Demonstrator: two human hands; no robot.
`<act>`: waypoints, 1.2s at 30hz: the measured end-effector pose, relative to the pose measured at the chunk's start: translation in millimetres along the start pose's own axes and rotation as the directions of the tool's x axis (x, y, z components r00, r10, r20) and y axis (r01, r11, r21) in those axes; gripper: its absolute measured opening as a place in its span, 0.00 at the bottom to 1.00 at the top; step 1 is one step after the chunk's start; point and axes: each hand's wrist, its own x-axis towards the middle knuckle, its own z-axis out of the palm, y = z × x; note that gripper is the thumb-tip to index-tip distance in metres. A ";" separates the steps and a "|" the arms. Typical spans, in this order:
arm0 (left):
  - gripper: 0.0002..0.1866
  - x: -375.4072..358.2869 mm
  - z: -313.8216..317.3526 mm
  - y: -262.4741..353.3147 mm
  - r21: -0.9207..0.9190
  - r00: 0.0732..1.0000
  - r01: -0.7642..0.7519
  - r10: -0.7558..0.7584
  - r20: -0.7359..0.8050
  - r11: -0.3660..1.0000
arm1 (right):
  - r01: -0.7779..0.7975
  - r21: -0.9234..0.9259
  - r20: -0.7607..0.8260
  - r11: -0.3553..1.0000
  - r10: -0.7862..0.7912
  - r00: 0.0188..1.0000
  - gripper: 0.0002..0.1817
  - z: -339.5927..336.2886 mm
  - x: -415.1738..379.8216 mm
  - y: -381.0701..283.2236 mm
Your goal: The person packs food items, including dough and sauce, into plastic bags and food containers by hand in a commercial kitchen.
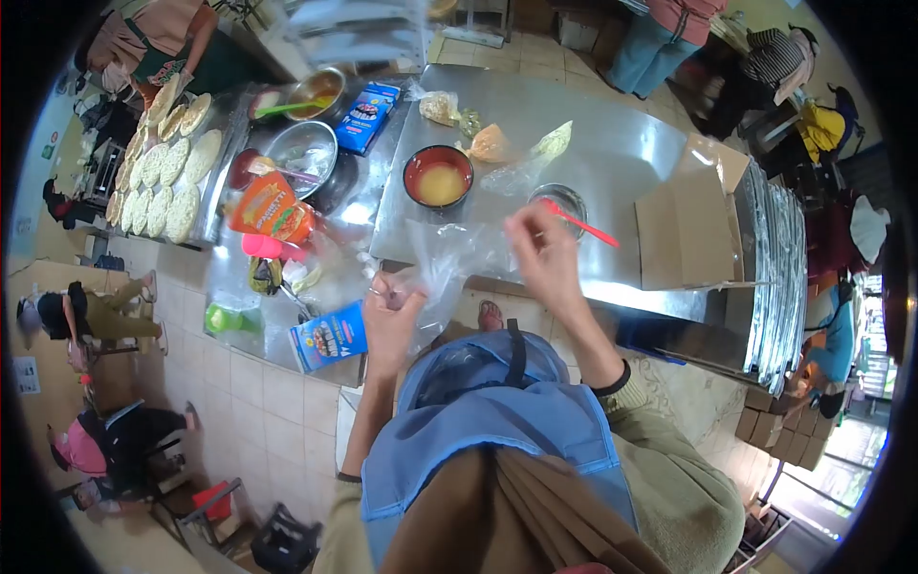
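Note:
My left hand (390,320) and my right hand (540,251) both grip a clear plastic bag (449,258), stretched between them over the near edge of the steel counter (622,153). Just beyond my right hand lies a red plastic spoon (585,226) resting in a small glass bowl (560,199). A red bowl of yellow liquid (439,177) stands behind the bag. I wear a blue apron (488,411).
A blue box (329,337) lies by my left hand, another blue box (367,116) further back. Metal bowls (301,148), an orange packet (271,207), a tray of round crackers (163,163), a cardboard box (688,215) and stacked foil trays (775,268) surround me. Other people stand about.

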 end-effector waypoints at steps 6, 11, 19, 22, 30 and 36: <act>0.12 -25.6 -16.0 10.8 0.082 0.990 -0.134 0.130 0.052 0.988 | 0.168 -0.092 0.305 0.982 -0.133 0.943 0.12 64.3 -53.3 -33.7; 0.08 -36.0 -55.3 -39.2 -0.401 0.959 0.274 -0.220 0.176 0.874 | -0.352 0.272 0.423 0.896 0.218 0.880 0.10 66.2 -63.8 -10.6; 0.06 -23.2 -94.5 -69.8 -0.225 0.972 0.202 -0.223 -0.069 0.953 | -0.318 0.158 0.506 0.935 0.199 0.839 0.12 -28.8 -2.2 56.0; 0.06 -18.4 -90.9 -70.2 -0.062 0.994 0.080 -0.084 -0.068 0.995 | -0.039 -0.232 0.249 0.972 0.098 0.963 0.15 -56.1 53.2 144.6; 0.11 1.5 -55.5 -62.6 -0.162 0.959 0.236 -0.256 -0.119 0.958 | 0.302 -0.675 0.476 0.673 0.085 0.875 0.30 -39.2 162.8 282.7; 0.17 19.3 -24.0 -29.5 -0.189 0.899 0.311 -0.353 -0.259 0.931 | 0.451 -0.685 0.648 0.573 0.195 0.736 0.27 -11.6 188.1 298.0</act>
